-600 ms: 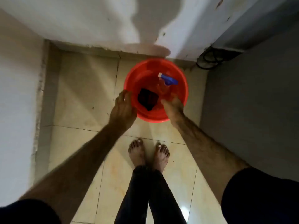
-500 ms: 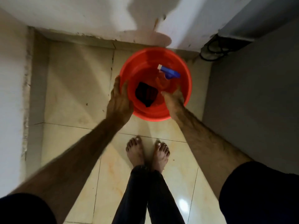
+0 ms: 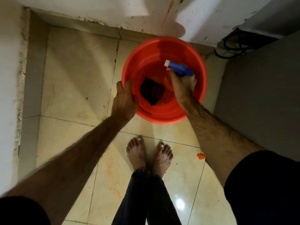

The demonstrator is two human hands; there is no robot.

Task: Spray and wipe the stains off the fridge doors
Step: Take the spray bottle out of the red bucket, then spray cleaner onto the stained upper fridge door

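A red plastic bucket (image 3: 151, 49) stands on the tiled floor in front of my feet. Inside it lies a dark folded cloth (image 3: 151, 91) on the bottom. A spray bottle with a blue head and white nozzle (image 3: 178, 69) stands in the bucket at its right side. My left hand (image 3: 125, 99) grips the bucket's near-left rim, fingers curled over the edge. My right hand (image 3: 183, 85) reaches into the bucket and closes around the spray bottle just below its blue head. The bottle's body is hidden behind my hand.
A grey fridge side (image 3: 259, 95) rises at the right, with black cables (image 3: 233, 46) at its back corner. White stained walls (image 3: 97, 10) close the far side and the left. An orange stain (image 3: 201, 155) marks the beige floor tiles near my bare feet (image 3: 149, 153).
My left hand moved from the bucket's outside onto its rim and gripped it. My right hand shifted deeper into the bucket, up to the spray bottle's neck.
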